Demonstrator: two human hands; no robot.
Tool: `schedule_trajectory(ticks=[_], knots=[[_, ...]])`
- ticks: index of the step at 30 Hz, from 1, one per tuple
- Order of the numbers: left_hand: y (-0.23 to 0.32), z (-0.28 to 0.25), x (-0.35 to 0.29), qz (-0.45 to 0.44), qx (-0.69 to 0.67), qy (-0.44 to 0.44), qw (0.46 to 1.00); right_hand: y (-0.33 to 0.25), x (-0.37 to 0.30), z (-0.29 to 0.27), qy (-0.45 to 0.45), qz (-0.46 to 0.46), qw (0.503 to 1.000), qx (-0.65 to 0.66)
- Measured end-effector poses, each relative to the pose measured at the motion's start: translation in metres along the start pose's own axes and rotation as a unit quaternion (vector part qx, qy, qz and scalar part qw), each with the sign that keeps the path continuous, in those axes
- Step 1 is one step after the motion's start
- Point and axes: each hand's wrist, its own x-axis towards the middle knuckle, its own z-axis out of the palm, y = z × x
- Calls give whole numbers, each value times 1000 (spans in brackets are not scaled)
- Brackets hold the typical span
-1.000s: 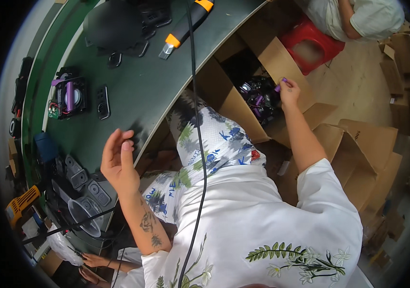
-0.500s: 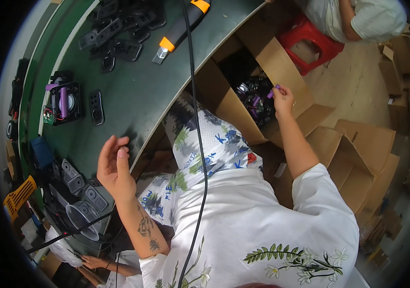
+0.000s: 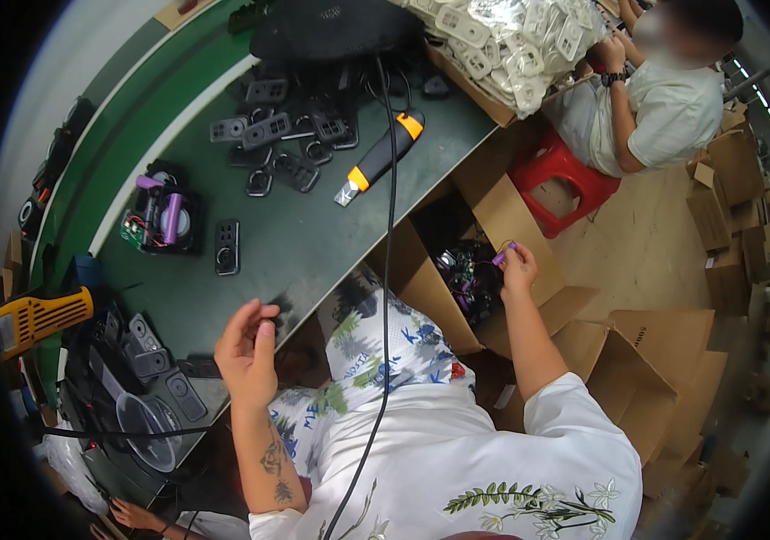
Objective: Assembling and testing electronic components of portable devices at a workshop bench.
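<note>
My right hand [image 3: 518, 270] pinches a purple cylindrical battery cell [image 3: 505, 254] with thin wires, over an open cardboard box [image 3: 416, 292]. Inside that box lies a heap of black parts, wires and purple cells [image 3: 464, 286]. My left hand [image 3: 248, 353] hovers empty at the table's near edge, its fingers loosely bent and apart. Beyond it on the dark green table [image 3: 268, 261] lies a flat black cover with a ring [image 3: 227, 247]. Farther left stands a black housing [image 3: 189, 227] with another purple cell [image 3: 171, 219] and a green circuit board [image 3: 134, 229].
A black and orange utility knife [image 3: 382, 157] and several black covers [image 3: 290, 135] lie farther back. A black cable [image 3: 392, 225] hangs across the view. A person in white [image 3: 673, 112] sits on a red stool [image 3: 565, 180]. Empty cartons [image 3: 646, 369] stand at right.
The view has tilted up, bringing a bag of white covers and more of the seated person into sight. My right hand still holds the battery cell over the box; my left stays empty.
</note>
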Motion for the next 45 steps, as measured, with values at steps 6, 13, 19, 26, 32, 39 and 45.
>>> schedule_trajectory(ticks=[6,13,19,26,32,39,45], knots=[[0,2,3,16,8,-17,1000,-34,0,23,-8,-40,997,69],[-5,-1,3,18,-5,-9,1000,-76,-17,35,-69,-79,990,97],[-5,-3,2,17,-15,-16,1000,-96,-17,36,-94,-110,981,132],[-5,-3,5,11,-5,-11,1000,-129,-11,38,-120,-100,964,216],[-3,-1,5,10,-2,-17,1000,-160,32,22,-153,-48,922,353],[-2,-1,4,3,-6,-17,1000,-171,46,20,-142,-46,916,372],[-2,-3,2,0,8,-13,1000,-174,41,19,-142,-41,911,386]])
